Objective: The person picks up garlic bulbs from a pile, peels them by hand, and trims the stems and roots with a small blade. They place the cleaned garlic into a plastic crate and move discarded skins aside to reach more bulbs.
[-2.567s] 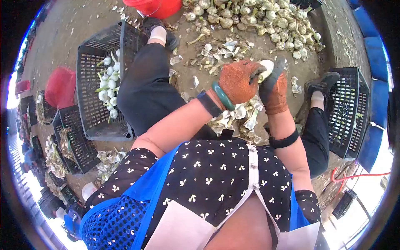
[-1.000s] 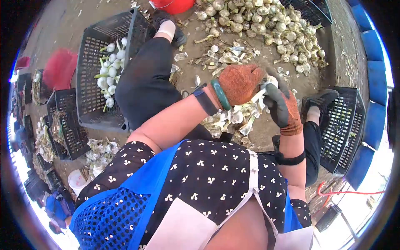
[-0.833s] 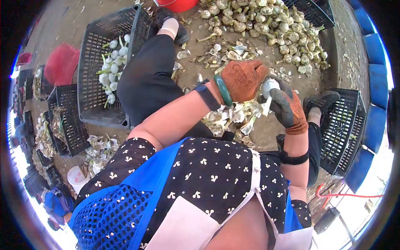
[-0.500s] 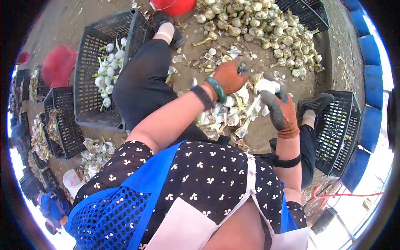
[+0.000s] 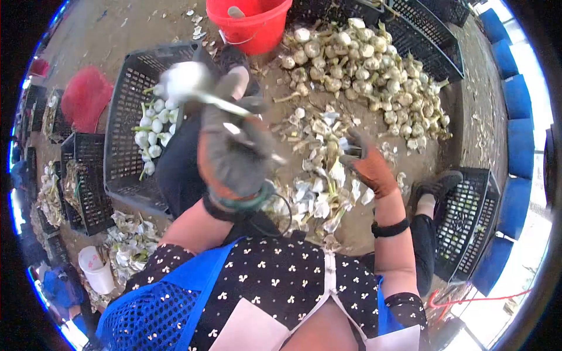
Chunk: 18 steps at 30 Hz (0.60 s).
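The peeled garlic bulb [image 5: 181, 79] was up in the air, white and blurred, above the near corner of the black crate [image 5: 120, 175]. Its thin stem ran back toward the fingertips of the left hand [image 5: 234, 155]. That hand, in an orange glove with a grey palm, was raised over the person's dark trouser leg. The blur made it impossible to tell whether its grip was clenched on the stem or had let go. A green bracelet [image 5: 246, 202] sat at its wrist.

The crate held other white bulbs [image 5: 152, 126] with green stems.

The right hand [image 5: 370, 167], also gloved, hung low over the pile of pale peelings [image 5: 319, 193] on the ground. Its fingers were curled, but its grip could not be made out.

Beyond lay a heap of unpeeled garlic [image 5: 363, 64], with a red bucket [image 5: 252, 20] just beside it. A second black crate [image 5: 468, 228] stood by the right foot.
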Each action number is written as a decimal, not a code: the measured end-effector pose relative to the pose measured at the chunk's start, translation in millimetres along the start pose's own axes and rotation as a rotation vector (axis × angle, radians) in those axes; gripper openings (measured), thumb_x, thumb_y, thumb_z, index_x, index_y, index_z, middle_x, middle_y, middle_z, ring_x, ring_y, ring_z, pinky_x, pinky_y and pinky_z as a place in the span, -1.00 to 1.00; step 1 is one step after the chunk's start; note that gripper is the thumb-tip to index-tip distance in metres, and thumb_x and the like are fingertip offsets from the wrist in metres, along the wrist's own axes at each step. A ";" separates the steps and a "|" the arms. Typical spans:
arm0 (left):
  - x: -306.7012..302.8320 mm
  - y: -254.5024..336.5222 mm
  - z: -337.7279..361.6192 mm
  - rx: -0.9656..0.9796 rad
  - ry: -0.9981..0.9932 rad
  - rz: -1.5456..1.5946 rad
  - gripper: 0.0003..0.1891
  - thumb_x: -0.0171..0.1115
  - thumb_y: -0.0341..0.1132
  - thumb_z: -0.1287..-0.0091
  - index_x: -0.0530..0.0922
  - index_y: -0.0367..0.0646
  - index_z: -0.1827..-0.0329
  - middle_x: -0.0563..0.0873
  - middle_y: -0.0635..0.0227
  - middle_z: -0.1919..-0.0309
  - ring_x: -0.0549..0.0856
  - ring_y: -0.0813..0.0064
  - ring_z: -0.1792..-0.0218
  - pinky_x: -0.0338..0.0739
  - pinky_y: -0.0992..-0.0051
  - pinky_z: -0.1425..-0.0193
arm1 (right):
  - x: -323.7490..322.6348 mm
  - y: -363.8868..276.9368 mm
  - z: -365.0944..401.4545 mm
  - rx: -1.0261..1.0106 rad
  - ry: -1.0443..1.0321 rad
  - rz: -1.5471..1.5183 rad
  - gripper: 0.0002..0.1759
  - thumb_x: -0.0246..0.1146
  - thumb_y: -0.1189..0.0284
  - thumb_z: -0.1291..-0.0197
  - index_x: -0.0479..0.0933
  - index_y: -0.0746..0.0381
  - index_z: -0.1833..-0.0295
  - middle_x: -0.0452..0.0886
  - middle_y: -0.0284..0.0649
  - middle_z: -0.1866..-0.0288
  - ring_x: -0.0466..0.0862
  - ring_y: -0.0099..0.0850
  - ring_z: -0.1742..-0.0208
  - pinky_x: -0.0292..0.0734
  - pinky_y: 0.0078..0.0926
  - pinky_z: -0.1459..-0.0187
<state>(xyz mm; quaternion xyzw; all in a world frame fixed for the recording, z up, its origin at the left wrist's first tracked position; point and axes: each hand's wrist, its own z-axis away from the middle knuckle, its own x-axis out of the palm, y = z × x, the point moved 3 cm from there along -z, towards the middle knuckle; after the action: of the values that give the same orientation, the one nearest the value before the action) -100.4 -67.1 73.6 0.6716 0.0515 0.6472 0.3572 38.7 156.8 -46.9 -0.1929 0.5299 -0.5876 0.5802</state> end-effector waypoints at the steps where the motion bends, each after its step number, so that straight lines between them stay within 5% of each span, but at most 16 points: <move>1: 1.2 0.4 -6.6 0.009 0.004 0.001 -0.67 0.01 -0.26 -0.28 0.39 -0.26 -0.04 0.58 0.31 0.44 0.46 0.58 0.60 0.39 0.55 0.58 | -4.1 2.7 -19.0 -0.053 0.084 0.253 -0.34 0.29 0.37 0.02 0.30 0.14 -0.26 0.48 0.02 -0.07 0.49 -0.10 -0.09 0.43 -0.25 -0.04; 3: -2.1 -5.4 -18.0 -0.033 0.053 -0.122 -0.73 -0.02 -0.31 -0.23 0.48 -0.28 0.10 0.61 0.29 0.48 0.54 0.58 0.57 0.39 0.62 0.58 | -8.3 13.5 -66.9 -0.116 0.151 0.512 -0.32 0.29 0.35 0.03 0.29 0.11 -0.27 0.47 0.03 -0.08 0.47 -0.06 -0.11 0.40 -0.24 -0.08; 5: -37.6 -33.7 -18.1 -0.520 0.146 -0.378 -0.66 0.06 -0.34 -0.18 0.35 -0.11 -0.04 0.57 0.30 0.33 0.52 0.50 0.56 0.44 0.50 0.56 | -11.2 24.7 -125.3 -0.124 0.235 0.742 -0.34 0.25 0.28 -0.03 0.27 0.12 -0.29 0.45 0.02 -0.13 0.42 -0.05 -0.16 0.37 -0.25 -0.13; 7: -43.2 -52.6 -16.5 -0.548 0.233 -0.432 -0.68 0.06 -0.40 -0.16 0.38 -0.17 -0.01 0.56 0.32 0.39 0.58 0.50 0.42 0.49 0.54 0.36 | 0.2 27.0 -173.1 -0.120 0.297 0.749 -0.40 0.25 0.28 -0.03 0.32 0.07 -0.24 0.47 0.01 -0.10 0.44 -0.05 -0.14 0.39 -0.24 -0.11; 8: -44.0 -52.2 -20.7 -0.601 0.088 -0.562 -0.69 0.06 -0.41 -0.20 0.41 -0.21 -0.02 0.58 0.35 0.32 0.58 0.55 0.37 0.48 0.59 0.29 | 6.7 28.0 -193.8 -0.100 0.357 0.755 -0.47 0.25 0.28 -0.03 0.38 0.03 -0.18 0.48 0.00 -0.07 0.45 -0.05 -0.12 0.40 -0.22 -0.08; 12: -27.1 -53.0 -35.3 -0.677 0.187 -0.571 -0.66 0.00 -0.38 -0.29 0.37 -0.28 -0.11 0.59 0.34 0.34 0.57 0.60 0.38 0.47 0.59 0.27 | 25.2 12.2 -229.2 -0.019 0.103 1.111 -0.54 0.19 0.32 -0.10 0.41 -0.02 -0.18 0.49 0.03 -0.07 0.39 -0.05 -0.18 0.42 -0.16 -0.07; 14: -25.6 -54.0 -37.8 -0.679 0.222 -0.566 -0.65 -0.02 -0.37 -0.31 0.37 -0.27 -0.14 0.59 0.35 0.34 0.57 0.60 0.36 0.47 0.58 0.26 | 21.2 32.4 -238.6 0.164 0.148 1.162 -0.54 0.18 0.31 -0.12 0.40 -0.04 -0.19 0.49 0.03 -0.06 0.44 -0.05 -0.11 0.43 -0.17 -0.08; 16: -25.4 -53.2 -38.7 -0.783 0.174 -0.682 -0.66 -0.01 -0.37 -0.33 0.40 -0.26 -0.14 0.57 0.37 0.36 0.56 0.63 0.29 0.46 0.58 0.22 | 21.5 66.1 -238.8 -0.081 0.054 1.310 -0.46 0.03 0.07 -0.23 0.44 0.26 -0.13 0.52 -0.18 -0.10 0.45 -0.28 -0.16 0.27 -0.23 -0.22; 18: -34.5 -54.8 -37.5 -0.706 0.054 -0.865 -0.68 0.00 -0.37 -0.31 0.43 -0.26 -0.10 0.59 0.31 0.35 0.58 0.53 0.29 0.46 0.51 0.21 | 13.8 49.3 -196.7 0.172 0.249 -0.476 -0.57 0.06 0.18 -0.24 0.47 0.28 -0.05 0.54 -0.12 -0.01 0.49 -0.27 -0.09 0.47 -0.19 -0.02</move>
<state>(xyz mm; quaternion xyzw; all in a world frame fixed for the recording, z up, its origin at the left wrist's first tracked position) -118.2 -29.4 11.4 0.4119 0.1116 0.4366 0.7920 -106.8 234.6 -165.6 -0.1886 0.4851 -0.7693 0.3704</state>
